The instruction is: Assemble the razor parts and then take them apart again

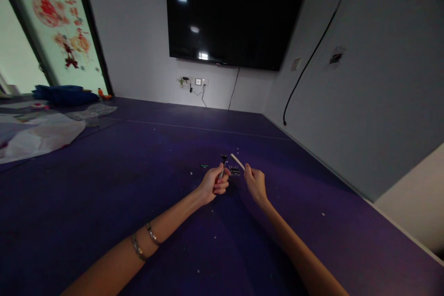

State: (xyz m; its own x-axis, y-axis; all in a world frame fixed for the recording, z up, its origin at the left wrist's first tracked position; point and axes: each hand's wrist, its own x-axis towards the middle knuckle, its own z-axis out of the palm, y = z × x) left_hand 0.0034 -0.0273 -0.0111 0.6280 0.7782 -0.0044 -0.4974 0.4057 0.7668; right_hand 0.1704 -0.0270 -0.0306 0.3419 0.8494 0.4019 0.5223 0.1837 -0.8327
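Note:
My left hand (215, 181) is closed around the grey handle of a razor (224, 162), its dark, T-shaped head pointing up and away from me. In my right hand (255, 182) a thin white stick (237, 161) is pinched near its lower end. The stick slants up to the left, and its far tip comes close to the razor's head; a small gap shows between them. Between the hands, on the purple surface, sits a small dark item with a clear edge (234, 171), too small to name. A short green piece (204, 165) lies left of the razor.
Small white scraps (323, 214) dot the purple surface (138, 203). White sheets and plastic (45, 134) lie at the left, with a dark blue cloth bundle (65, 95) behind. A television (236, 14) hangs on the far wall; a black cable (312, 53) runs down the right wall.

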